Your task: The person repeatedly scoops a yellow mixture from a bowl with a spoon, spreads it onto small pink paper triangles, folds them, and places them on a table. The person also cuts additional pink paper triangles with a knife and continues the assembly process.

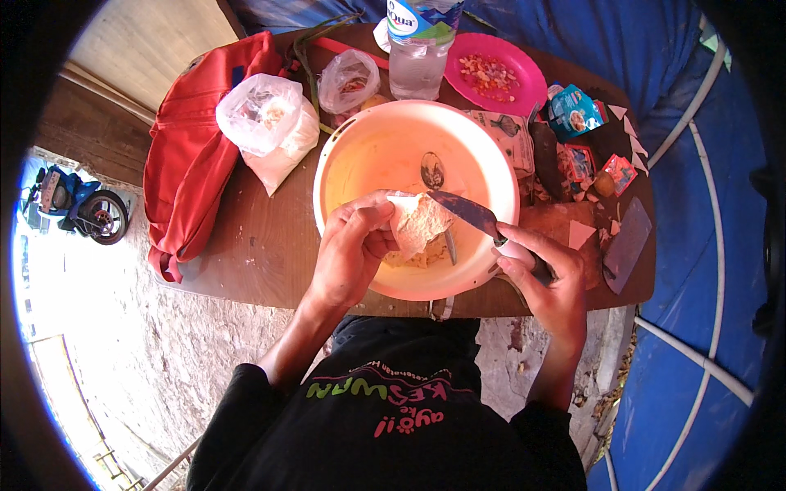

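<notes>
Left hand (354,245) we see clamped on a pale chunk (417,222), perhaps tempeh, over the bowl (360,155), while our right hand (544,282) grips the knife (463,211), blade pointing left onto it.

Blue-green bottle label (419,18) top centre; small blue carton (573,112), red packets (618,173) right.

We see a glossy plastic bowl (360,155), a dull metal knife blade (463,210), and a matt, worn wooden table (262,245).
</notes>
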`<state>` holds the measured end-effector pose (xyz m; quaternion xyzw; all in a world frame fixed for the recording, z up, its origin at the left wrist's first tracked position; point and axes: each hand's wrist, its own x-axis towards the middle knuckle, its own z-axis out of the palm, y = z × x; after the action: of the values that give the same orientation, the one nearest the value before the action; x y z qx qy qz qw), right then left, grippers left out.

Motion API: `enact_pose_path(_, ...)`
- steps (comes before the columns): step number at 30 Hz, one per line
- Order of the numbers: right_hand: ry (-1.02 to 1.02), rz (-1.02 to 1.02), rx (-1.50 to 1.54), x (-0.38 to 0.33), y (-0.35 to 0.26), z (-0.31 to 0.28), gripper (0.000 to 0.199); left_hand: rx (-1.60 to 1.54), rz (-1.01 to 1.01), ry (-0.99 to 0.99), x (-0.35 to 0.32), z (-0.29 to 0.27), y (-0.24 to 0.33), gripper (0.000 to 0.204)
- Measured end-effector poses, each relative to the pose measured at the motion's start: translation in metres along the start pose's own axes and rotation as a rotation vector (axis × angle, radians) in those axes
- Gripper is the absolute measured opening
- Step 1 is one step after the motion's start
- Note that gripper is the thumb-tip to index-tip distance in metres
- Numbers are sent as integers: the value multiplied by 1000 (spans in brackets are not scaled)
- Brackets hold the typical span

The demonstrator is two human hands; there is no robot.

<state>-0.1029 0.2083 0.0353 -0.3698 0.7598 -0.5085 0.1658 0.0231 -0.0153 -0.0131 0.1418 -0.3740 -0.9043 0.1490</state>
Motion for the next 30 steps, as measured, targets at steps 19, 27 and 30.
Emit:
enact_pose_path(19,4,-83,-65,11,1,18,38,9,-111,20,4,-3,8,43)
enact_pose_path(27,45,-57,-59,4,-9,17,37,-204,-63,82,0,12,7,34)
enact_pose_path(30,65,-37,-124,0,-7,14,35,-216,-84,75,-1,13,13,35)
